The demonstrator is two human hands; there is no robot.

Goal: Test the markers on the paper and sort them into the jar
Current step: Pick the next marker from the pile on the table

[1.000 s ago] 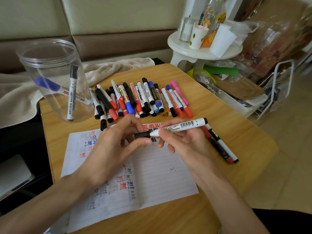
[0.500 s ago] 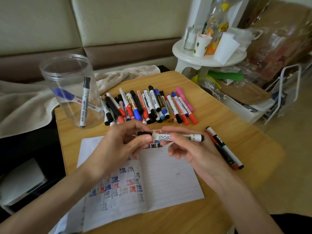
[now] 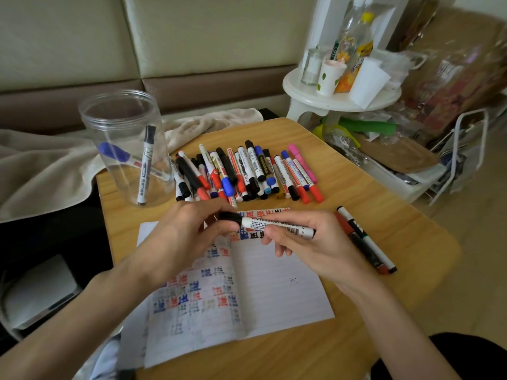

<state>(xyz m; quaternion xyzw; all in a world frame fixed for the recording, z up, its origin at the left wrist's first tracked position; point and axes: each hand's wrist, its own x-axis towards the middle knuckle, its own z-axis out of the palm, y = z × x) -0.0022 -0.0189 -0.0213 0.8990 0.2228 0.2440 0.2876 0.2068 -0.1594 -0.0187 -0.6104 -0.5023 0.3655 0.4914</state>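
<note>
I hold a white whiteboard marker (image 3: 277, 225) level above the lined paper (image 3: 277, 292). My right hand (image 3: 310, 245) grips its barrel, and my left hand (image 3: 186, 231) pinches its black cap (image 3: 230, 217). The paper carries several red, blue and black test marks. A pile of several capped markers (image 3: 247, 171) lies beyond the paper. The clear plastic jar (image 3: 123, 149) stands at the table's far left with two markers inside, one black-capped and one blue-capped.
Two markers (image 3: 365, 239) lie on the wooden table (image 3: 356, 187) right of my right hand. A beige blanket (image 3: 46, 171) covers the sofa behind. A white stool (image 3: 340, 102) with bottles and cups stands at the far right, beside cluttered bags.
The marker has tipped from slanted to level and sits lower over the paper. My left fingers stay on the black cap. The view has shifted, so the table appears further right.
</note>
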